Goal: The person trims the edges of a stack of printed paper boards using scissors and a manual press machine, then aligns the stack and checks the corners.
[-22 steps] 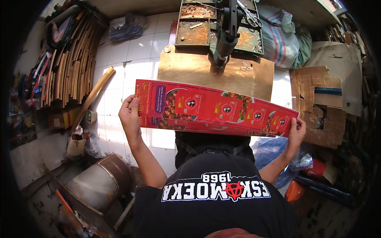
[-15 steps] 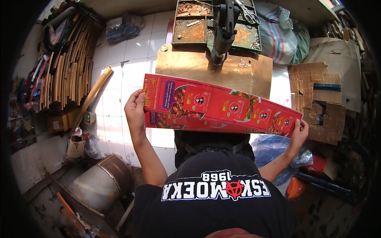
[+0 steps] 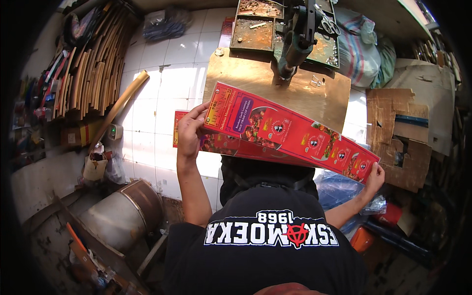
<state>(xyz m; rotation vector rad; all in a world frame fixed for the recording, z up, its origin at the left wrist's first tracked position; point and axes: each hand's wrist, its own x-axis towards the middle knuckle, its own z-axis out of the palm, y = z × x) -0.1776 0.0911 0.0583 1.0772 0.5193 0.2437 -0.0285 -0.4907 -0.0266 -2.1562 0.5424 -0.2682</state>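
Observation:
My left hand [image 3: 189, 130] grips the left end of a long red printed cardboard sheet [image 3: 290, 130], and my right hand [image 3: 374, 176] holds its right end. The sheet is raised and tilted, left end higher, over my lap. A second red printed sheet [image 3: 236, 146] lies beneath it, partly hidden. Just beyond stands a green metal press machine [image 3: 297, 34] on a brass-coloured plate [image 3: 246, 73].
Cardboard strips [image 3: 83, 69] lean in a stack at the left. A gold tube [image 3: 118, 105] leans on the white tiled floor. A metal drum [image 3: 123, 214] lies at the lower left. Torn brown cardboard [image 3: 400, 132], bags [image 3: 366, 44] and blue plastic [image 3: 339, 189] crowd the right.
Both hands lifted the top red sheet and tilted it, the left end rising toward the machine plate; the sheet beneath has come into view.

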